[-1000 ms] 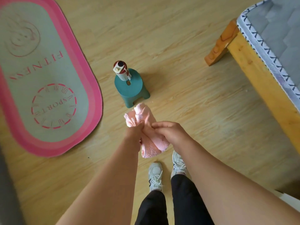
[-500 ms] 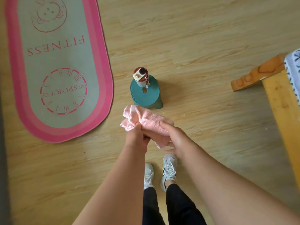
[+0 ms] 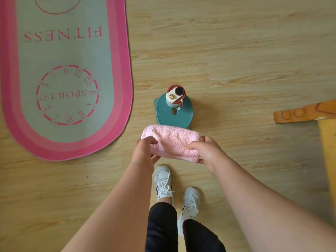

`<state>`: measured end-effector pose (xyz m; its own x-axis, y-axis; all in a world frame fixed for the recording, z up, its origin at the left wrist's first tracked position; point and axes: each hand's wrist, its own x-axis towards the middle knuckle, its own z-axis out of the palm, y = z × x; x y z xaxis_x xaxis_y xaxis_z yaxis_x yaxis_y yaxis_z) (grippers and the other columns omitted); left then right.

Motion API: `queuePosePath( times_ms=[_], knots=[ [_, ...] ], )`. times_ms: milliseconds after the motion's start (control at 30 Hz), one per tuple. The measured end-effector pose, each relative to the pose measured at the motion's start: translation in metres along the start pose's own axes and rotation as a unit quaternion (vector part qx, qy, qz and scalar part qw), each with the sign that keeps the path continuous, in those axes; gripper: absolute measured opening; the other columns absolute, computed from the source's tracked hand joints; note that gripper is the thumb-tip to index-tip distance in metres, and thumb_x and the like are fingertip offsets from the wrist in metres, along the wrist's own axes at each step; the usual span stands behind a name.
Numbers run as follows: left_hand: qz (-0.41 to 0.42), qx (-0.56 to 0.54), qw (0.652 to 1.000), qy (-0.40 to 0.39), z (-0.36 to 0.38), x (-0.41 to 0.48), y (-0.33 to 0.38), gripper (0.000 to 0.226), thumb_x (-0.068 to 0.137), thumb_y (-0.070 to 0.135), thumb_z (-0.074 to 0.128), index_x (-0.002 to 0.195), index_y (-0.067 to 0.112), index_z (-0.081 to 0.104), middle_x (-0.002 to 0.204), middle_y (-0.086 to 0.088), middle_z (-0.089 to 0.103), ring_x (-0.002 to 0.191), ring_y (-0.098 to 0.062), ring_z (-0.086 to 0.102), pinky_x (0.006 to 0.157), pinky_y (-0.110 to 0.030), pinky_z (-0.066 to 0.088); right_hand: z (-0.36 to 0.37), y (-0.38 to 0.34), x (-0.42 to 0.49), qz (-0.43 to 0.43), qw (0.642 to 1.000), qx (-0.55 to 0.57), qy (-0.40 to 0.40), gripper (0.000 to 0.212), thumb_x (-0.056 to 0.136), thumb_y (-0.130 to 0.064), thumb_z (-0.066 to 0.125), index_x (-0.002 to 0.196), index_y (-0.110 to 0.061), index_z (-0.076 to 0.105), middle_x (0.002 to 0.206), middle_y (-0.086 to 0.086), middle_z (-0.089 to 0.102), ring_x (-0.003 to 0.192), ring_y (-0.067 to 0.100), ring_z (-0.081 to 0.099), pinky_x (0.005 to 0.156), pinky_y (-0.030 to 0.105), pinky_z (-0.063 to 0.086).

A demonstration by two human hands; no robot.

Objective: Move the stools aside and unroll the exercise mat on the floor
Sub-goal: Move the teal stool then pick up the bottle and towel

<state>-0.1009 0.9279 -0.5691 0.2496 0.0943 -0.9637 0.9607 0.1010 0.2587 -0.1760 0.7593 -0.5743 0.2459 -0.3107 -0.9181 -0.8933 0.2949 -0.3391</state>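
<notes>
The exercise mat point(image 3: 65, 75), grey-green with a pink border and the words FITNESS and SPORT, lies flat and unrolled on the wooden floor at the left. A small teal stool point(image 3: 179, 117) stands to the right of the mat, with a red-and-white water bottle point(image 3: 175, 95) upright on its seat. In front of the stool I hold a folded pink towel point(image 3: 174, 140) level between both hands. My left hand point(image 3: 144, 153) grips its left end and my right hand point(image 3: 207, 151) grips its right end.
An orange wooden bed leg point(image 3: 303, 113) and yellow bed frame point(image 3: 329, 148) stand at the right edge. My two feet in white sneakers point(image 3: 163, 184) are on the bare wooden floor point(image 3: 236, 51) just behind the towel.
The towel has gone from a bunched, twisted shape to a neat flat fold held crosswise. My hands moved apart to its ends. The view shifted so the mat and stool sit lower and closer.
</notes>
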Motion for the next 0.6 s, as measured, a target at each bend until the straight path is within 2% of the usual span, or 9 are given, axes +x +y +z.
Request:
queuePosePath(
  times_ms=[67,133,167,233,333,400,467,533,600],
  knots=[
    [-0.001,0.008,1.0,-0.005,0.002,0.014,0.013,0.038,0.074,0.021,0.064,0.112,0.016,0.057,0.125,-0.012,0.053,0.107,-0.028,0.059,0.086,-0.041,0.054,0.011,-0.005,0.02,-0.008,1.0,-0.008,0.002,0.046,0.065,-0.017,0.074,0.106,-0.018,0.054,0.105,0.005,0.061,0.092,0.023,0.061,0.08,0.045,0.057],
    [0.0,0.041,0.999,-0.002,0.006,0.032,0.021,0.038,0.08,0.033,0.067,0.113,0.021,0.052,0.124,-0.009,0.054,0.11,-0.028,0.059,0.086,-0.039,0.054,0.02,-0.011,0.038,-0.011,1.0,-0.017,0.012,0.048,0.064,-0.017,0.074,0.107,-0.017,0.053,0.107,0.006,0.062,0.095,0.025,0.062,0.084,0.048,0.056],
    [0.0,0.063,0.998,0.004,0.009,0.044,0.023,0.043,0.082,0.035,0.067,0.119,0.021,0.051,0.122,-0.008,0.055,0.108,-0.027,0.06,0.084,-0.038,0.054,0.023,-0.013,0.05,-0.012,1.0,-0.021,0.02,0.049,0.065,-0.016,0.074,0.108,-0.016,0.053,0.107,0.006,0.062,0.094,0.025,0.062,0.082,0.046,0.056],
    [0.011,0.097,0.995,0.015,0.014,0.061,0.024,0.047,0.085,0.029,0.066,0.128,0.018,0.05,0.112,-0.006,0.058,0.106,-0.026,0.061,0.083,-0.037,0.055,0.024,-0.017,0.065,-0.012,0.999,-0.021,0.036,0.05,0.067,-0.013,0.074,0.112,-0.013,0.051,0.106,0.004,0.06,0.086,0.02,0.059,0.068,0.036,0.053],
    [0.043,0.143,0.988,0.03,0.024,0.092,0.022,0.033,0.087,0.019,0.064,0.119,0.016,0.057,0.094,-0.002,0.061,0.098,-0.025,0.063,0.088,-0.039,0.055,0.022,-0.022,0.1,-0.01,0.998,-0.027,0.052,0.05,0.07,-0.008,0.073,0.115,-0.013,0.05,0.103,0.001,0.058,0.079,0.015,0.056,0.057,0.026,0.043],
    [0.062,0.149,0.986,0.034,0.029,0.11,0.02,0.014,0.085,0.017,0.066,0.098,0.02,0.063,0.095,-0.003,0.065,0.091,-0.025,0.063,0.09,-0.039,0.053,0.022,-0.027,0.122,-0.006,0.998,-0.04,0.05,0.052,0.072,-0.006,0.072,0.119,-0.013,0.05,0.109,0.003,0.058,0.088,0.02,0.058,0.063,0.028,0.045],
    [0.074,0.147,0.986,0.036,0.036,0.122,0.019,0.012,0.085,0.014,0.065,0.081,0.025,0.061,0.096,-0.006,0.066,0.084,-0.023,0.059,0.087,-0.038,0.053,0.02,-0.033,0.141,-0.014,0.997,-0.052,0.052,0.053,0.074,-0.004,0.071,0.121,-0.014,0.049,0.115,0.004,0.058,0.096,0.023,0.056,0.071,0.032,0.044],
    [0.079,0.142,0.986,0.034,0.043,0.135,0.017,0.014,0.087,0.012,0.063,0.08,0.025,0.062,0.095,-0.006,0.066,0.083,-0.022,0.056,0.083,-0.038,0.052,0.018,-0.039,0.158,-0.026,0.996,-0.061,0.055,0.053,0.075,0.0,0.07,0.122,-0.014,0.049,0.121,0.003,0.057,0.097,0.021,0.053,0.076,0.032,0.042],
    [0.081,0.164,0.983,0.032,0.05,0.145,0.014,0.009,0.088,0.013,0.059,0.09,0.021,0.064,0.094,-0.005,0.064,0.083,-0.022,0.055,0.078,-0.037,0.05,0.015,-0.043,0.173,-0.039,0.994,-0.077,0.065,0.066,0.076,0.002,0.071,0.133,-0.016,0.044,0.133,0.002,0.053,0.107,0.023,0.053,0.082,0.033,0.042]
  ],
)
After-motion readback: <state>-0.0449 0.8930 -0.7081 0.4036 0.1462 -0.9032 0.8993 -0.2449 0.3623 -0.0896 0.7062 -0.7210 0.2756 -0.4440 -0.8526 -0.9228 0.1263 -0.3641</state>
